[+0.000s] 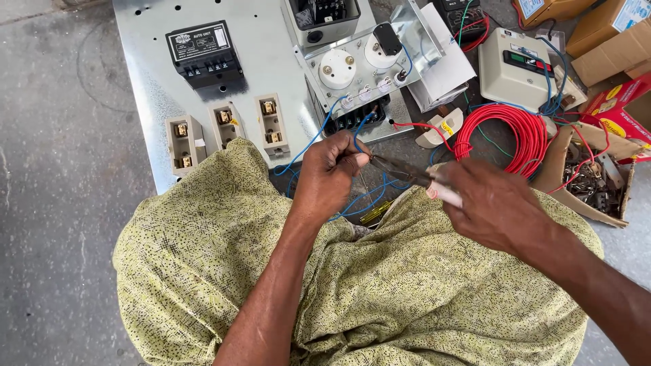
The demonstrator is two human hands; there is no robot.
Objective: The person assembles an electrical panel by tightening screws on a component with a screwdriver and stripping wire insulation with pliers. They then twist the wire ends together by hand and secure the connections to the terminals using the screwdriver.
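My left hand (327, 175) pinches the end of a thin blue wire (313, 140) at centre, just below the metal panel. My right hand (498, 207) grips the pale handles of a pair of pliers (405, 170), whose dark jaws reach left to the wire end at my left fingertips. The blue wire runs up to a row of small indicator lamps (366, 93) on a bent metal plate (417, 30) carrying two round white meters (337, 68). My lap is covered in yellow-green patterned cloth (380, 285).
A galvanised metal panel (146, 68) lies on the concrete floor with a black control unit (203, 51) and three beige fuse holders (227, 125). To the right lie a coil of red wire (512, 132), a beige starter box (512, 68) and cardboard boxes (597, 169) of small parts.
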